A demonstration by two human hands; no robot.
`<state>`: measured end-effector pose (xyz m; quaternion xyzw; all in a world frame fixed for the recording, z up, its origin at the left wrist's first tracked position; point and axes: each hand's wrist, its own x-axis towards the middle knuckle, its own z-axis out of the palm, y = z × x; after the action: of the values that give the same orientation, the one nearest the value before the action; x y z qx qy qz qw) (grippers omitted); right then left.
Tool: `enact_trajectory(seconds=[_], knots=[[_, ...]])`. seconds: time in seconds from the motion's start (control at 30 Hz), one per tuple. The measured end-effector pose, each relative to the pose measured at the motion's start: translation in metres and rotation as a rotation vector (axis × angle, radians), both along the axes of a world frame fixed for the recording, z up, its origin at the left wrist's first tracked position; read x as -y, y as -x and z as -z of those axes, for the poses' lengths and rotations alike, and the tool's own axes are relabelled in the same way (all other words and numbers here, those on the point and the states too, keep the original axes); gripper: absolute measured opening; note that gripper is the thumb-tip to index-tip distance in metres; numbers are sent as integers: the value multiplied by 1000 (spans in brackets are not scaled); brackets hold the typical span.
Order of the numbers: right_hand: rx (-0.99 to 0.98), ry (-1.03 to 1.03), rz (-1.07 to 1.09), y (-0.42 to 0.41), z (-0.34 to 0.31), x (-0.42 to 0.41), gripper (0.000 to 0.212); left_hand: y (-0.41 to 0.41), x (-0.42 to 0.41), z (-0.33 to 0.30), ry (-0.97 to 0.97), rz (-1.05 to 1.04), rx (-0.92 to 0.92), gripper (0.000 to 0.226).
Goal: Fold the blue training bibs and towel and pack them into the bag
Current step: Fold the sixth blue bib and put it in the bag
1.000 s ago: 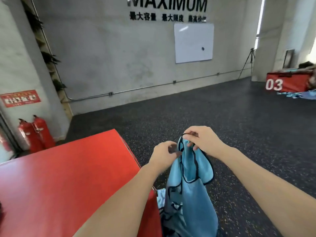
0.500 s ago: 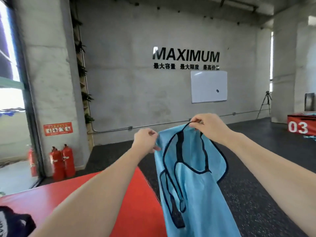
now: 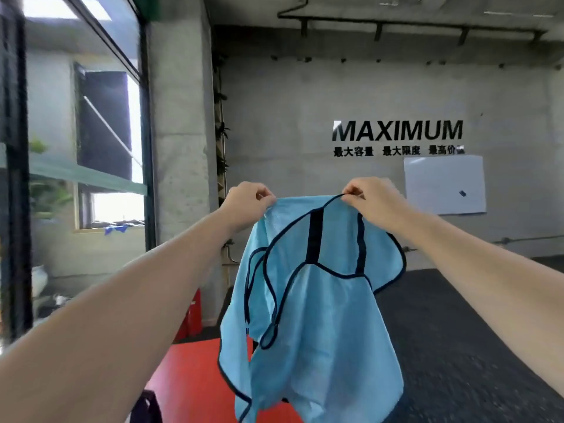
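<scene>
Blue bib [image 3: 317, 300] held up in air, above red platform [image 3: 189, 370], hanging loose. Left hand [image 3: 244, 206] pinches bib top-left corner, fingers curled. Right hand [image 3: 374, 198] pinches bib top-right strap edge. Dark bag [image 3: 146, 407] partly visible on platform, below-left of bib.

A grey concrete wall [image 3: 290, 123] carries black "MAXIMUM" lettering [image 3: 397, 131], with a whiteboard [image 3: 445, 184] just below and to its right. A concrete pillar [image 3: 180, 117] stands beside a large window [image 3: 76, 132] on the left. Red fire extinguishers [image 3: 190, 315] sit on the dark speckled floor [image 3: 457, 331] at the pillar's foot.
</scene>
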<state>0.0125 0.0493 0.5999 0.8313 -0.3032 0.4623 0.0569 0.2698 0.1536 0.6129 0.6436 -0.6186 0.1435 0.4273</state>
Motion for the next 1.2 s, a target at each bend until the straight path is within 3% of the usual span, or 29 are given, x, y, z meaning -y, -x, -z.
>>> enact_trajectory(seconds=[0.23, 0.37, 0.7, 0.93, 1.1, 1.2], knots=[[-4, -88, -120, -47, 5, -17, 11, -40, -40, -4, -228, -79, 229, 68], [-21, -127, -190, -74, 11, -20, 11, -64, -45, -2, -265, -113, 307, 58], [-62, -415, -292, -142, 68, 31, 11, -132, 16, 50, -399, -144, 274, 72], [-184, -585, -149, -193, 194, 136, 12, -170, 135, 156, -588, -165, 186, 70], [-391, -735, -65, -200, 318, 185, 50, -169, 198, 264, -664, -16, -29, 74], [-466, -803, -73, -193, 373, 190, 54, -168, 208, 317, -706, 20, -59, 69]])
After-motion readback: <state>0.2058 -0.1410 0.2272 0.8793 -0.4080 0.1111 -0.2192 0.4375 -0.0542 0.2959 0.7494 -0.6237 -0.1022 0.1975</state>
